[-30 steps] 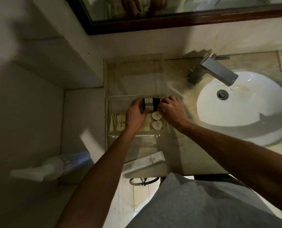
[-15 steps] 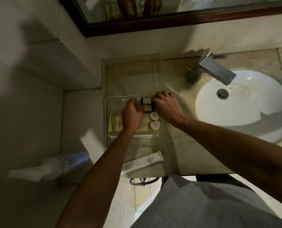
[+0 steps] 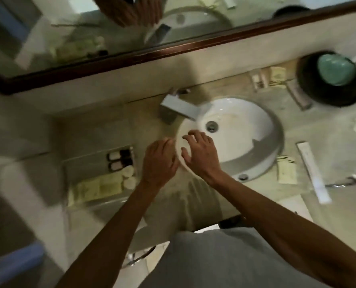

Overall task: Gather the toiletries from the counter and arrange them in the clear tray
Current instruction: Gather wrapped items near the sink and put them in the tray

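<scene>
The clear tray [image 3: 85, 163] sits on the counter at the left. Inside it lie two small dark-capped bottles [image 3: 120, 160], two round pale soaps [image 3: 129, 177] and flat cream packets [image 3: 94, 189]. My left hand [image 3: 159, 161] hovers just right of the tray with its fingers loosely curled and nothing in it. My right hand [image 3: 200, 153] is over the left rim of the sink, fingers spread and empty. Right of the sink lie a white tube [image 3: 313, 173], a cream packet [image 3: 286, 171] and, further back, small bottles and packets [image 3: 265, 79].
A white basin [image 3: 245, 132] with a square metal tap [image 3: 178, 109] fills the counter's middle. A dark bowl [image 3: 331, 80] holding a green object stands at the back right. A wood-framed mirror [image 3: 131, 53] runs along the wall. A towel ring [image 3: 347, 181] hangs at the front right.
Both hands let go of the dark-capped bottle in the tray and moved right toward the sink. The view swung right, showing the right side of the counter.
</scene>
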`<action>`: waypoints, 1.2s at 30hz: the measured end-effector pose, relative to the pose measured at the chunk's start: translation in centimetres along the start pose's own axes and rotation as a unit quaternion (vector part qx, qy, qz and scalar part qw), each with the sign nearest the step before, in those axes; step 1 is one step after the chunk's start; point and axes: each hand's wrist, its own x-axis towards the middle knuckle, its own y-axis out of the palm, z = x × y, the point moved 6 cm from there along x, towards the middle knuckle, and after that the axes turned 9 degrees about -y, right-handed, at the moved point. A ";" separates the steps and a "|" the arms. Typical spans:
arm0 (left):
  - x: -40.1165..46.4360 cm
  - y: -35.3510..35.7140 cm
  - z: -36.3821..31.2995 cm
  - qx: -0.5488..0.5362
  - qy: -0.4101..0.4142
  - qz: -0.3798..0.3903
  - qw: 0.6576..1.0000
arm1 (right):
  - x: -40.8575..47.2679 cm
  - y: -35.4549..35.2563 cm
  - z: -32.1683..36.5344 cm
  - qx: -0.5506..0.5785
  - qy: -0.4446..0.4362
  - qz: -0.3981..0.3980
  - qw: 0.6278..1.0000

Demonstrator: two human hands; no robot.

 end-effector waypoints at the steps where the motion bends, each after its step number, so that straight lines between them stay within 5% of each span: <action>1: 0.6 1.6 -2.7 -0.022 0.026 0.013 0.999 | -1.2 -1.3 -2.9 0.007 0.027 -0.022 0.999; 5: 3.8 9.1 -13.8 -0.060 0.063 0.116 0.989 | -5.9 -6.5 -15.6 0.003 0.103 -0.098 0.990; 11: 9.6 19.0 -28.0 -0.036 0.071 0.193 0.978 | -10.0 -11.6 -32.5 -0.015 0.165 -0.054 0.985; 16: 13.5 24.7 -33.4 -0.007 0.058 0.201 0.978 | -10.8 -13.6 -41.6 -0.003 0.184 -0.013 0.983; 21: 21.2 27.0 -31.9 0.038 -0.014 0.147 0.988 | -6.9 -13.4 -45.9 0.006 0.177 0.032 0.984; 26: 25.9 30.6 -27.5 0.125 -0.053 0.240 0.961 | -2.5 -11.9 -47.9 0.022 0.176 0.057 0.982; 36: 20.4 29.4 -29.0 -0.034 -0.059 0.133 0.989 | -6.8 -10.8 -46.8 0.066 0.227 0.037 0.971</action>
